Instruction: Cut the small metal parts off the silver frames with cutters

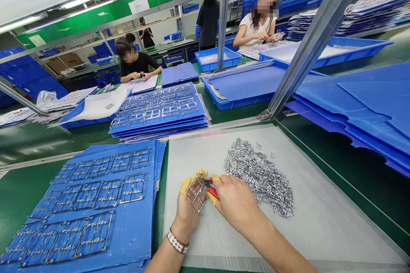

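Assembly room, long green workbench under strip lights, co-workers seated further along. Landmark: the ribbed white plastic sheet directly before you. Left of the sheet, a stack of blue corrugated boards carries rows of silver metal frames. On the sheet's middle sits a loose heap of small silver metal pieces.

Over the sheet's left part, your left hand, wearing a beaded bracelet, grasps a rectangular metal frame between yellow-capped fingertips. Your right hand is clenched around red-handled side cutters, their tips at the frame's edge.

Technique: brace the frame firmly and keep the tips square to it, clear of your fingers. Frame appears intact; fine detail at the tips is hidden.
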A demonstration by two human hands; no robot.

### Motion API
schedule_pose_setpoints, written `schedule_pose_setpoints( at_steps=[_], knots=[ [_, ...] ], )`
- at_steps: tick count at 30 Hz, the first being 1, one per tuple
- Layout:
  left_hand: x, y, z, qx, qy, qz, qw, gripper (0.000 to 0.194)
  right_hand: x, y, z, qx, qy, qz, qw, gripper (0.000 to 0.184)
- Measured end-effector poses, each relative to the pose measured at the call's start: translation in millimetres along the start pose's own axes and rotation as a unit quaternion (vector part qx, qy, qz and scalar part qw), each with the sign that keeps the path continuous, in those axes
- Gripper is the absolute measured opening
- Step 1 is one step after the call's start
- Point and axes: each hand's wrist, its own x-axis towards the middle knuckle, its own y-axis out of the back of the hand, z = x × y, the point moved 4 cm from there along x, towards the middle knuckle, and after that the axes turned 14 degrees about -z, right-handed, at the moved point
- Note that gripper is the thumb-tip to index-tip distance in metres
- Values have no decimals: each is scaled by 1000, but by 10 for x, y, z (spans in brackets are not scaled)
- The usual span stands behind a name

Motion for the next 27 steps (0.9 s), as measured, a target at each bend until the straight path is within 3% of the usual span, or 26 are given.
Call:
schedule_pose_setpoints(
  at_steps=[6, 10, 27],
  knots=[
    [-4, -58, 75, -60, 4, -17, 998, 43, -106, -31, 107, -7, -2, 30, 1000, 22],
    [1, -71, 113, -100, 14, -22, 995, 44, -150, -151, 155, 2, -18, 15, 1000, 18],
    [-38, -57, 121, -68, -20, -2, 997, 45, -117, -119, 32, 11, -12, 15, 1000, 20]
  ],
)
